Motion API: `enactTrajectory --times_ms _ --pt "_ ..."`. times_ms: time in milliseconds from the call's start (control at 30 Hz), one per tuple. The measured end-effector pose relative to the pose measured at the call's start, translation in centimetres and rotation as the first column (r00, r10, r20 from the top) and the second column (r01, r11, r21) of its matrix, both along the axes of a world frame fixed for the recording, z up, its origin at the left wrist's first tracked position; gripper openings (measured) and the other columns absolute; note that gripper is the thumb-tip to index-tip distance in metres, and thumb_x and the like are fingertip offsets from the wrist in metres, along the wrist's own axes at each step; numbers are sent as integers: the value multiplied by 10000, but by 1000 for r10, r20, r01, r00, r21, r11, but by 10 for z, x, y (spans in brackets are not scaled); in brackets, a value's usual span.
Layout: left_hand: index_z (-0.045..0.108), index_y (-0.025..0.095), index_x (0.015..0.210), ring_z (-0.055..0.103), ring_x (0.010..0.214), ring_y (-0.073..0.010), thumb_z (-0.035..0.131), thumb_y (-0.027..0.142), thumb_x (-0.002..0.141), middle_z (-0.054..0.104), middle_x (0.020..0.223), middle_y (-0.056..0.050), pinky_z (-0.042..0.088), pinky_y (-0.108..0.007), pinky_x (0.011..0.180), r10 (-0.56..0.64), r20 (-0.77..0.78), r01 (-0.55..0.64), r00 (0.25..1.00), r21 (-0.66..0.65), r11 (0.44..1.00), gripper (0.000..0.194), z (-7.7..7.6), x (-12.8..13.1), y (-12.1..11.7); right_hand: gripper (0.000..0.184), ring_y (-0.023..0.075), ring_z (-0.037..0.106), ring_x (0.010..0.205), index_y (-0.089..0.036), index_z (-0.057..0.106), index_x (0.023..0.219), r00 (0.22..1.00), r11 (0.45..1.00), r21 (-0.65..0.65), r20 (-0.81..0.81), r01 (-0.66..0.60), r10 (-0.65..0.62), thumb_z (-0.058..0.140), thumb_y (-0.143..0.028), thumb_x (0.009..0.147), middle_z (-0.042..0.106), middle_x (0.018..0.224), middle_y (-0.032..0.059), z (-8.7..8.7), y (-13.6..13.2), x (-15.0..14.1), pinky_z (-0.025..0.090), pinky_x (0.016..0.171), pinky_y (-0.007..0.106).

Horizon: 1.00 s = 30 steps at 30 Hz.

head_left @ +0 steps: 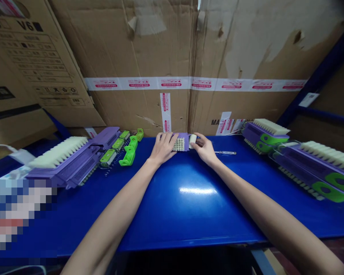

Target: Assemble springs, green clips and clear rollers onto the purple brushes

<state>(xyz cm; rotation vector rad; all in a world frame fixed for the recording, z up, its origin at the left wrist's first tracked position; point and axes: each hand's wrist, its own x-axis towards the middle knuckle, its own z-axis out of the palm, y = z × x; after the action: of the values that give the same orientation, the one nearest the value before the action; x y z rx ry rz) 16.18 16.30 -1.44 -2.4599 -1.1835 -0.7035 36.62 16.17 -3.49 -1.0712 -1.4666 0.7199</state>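
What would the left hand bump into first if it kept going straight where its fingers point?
Probably the upright brown cardboard, near its vertical strip of white-and-red tape. The left hand lies over the purple bristled block; how far behind it the cardboard stands is unclear.

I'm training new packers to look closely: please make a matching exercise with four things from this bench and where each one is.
Things
1. clear-handled slim tool
2. row of loose bright green plastic brackets
3. long horizontal white tape with red print
4. purple piece with pale tufts

Places
A. partly under the left hand
B. across the brown cardboard
C. just right of the right hand
D. left of the left hand, on the blue table

Pairs: 1-C, 2-D, 3-B, 4-A
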Motion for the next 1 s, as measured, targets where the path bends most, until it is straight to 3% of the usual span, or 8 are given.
enactTrajectory --times_ms 167,367,567,733,1000 --pt "423 116 1355 428 1198 -372 630 255 750 474 1313 -221 263 -514 1024 19 0 -19 1000 8 1000 654 -2 2 -2 585 234 650 1038 -146 498 1304 997 999 35 71 -11 9 612 -260 742 685 1116 119 -2 0 2 489 939 432" --pt "431 121 1349 431 1178 -373 635 284 749 483 1297 -215 278 -503 1004 44 -2 -44 999 19 999 654 -4 2 -2 589 247 643 1059 -125 495 1332 974 991 123 213 57 -83 602 -268 771 676 1146 125 -2 -2 2 474 954 424" --pt "428 130 1349 427 1171 -374 642 290 741 488 1285 -208 285 -500 995 65 40 -66 997 18 998 664 -7 2 0 569 241 661 971 -133 506 1336 962 974 202 233 98 -145 585 -252 786 666 1174 109 0 -6 -3 491 912 407" --pt "437 102 1331 454 1136 -356 636 305 754 503 1260 -211 312 -486 976 76 45 -79 996 78 994 643 -8 4 0 559 218 654 973 -191 505 1343 960 961 239 208 137 -188 567 -246 791 666 1180 68 -1 -9 -6 494 905 379" --pt "441 106 1317 483 1106 -328 671 333 729 526 1241 -191 350 -450 947 96 51 -104 994 175 979 671 -10 7 0 554 224 654 916 -201 508 1348 957 940 295 178 170 -229 553 -254 799 665 1177 82 -1 -11 -8 507 866 388"
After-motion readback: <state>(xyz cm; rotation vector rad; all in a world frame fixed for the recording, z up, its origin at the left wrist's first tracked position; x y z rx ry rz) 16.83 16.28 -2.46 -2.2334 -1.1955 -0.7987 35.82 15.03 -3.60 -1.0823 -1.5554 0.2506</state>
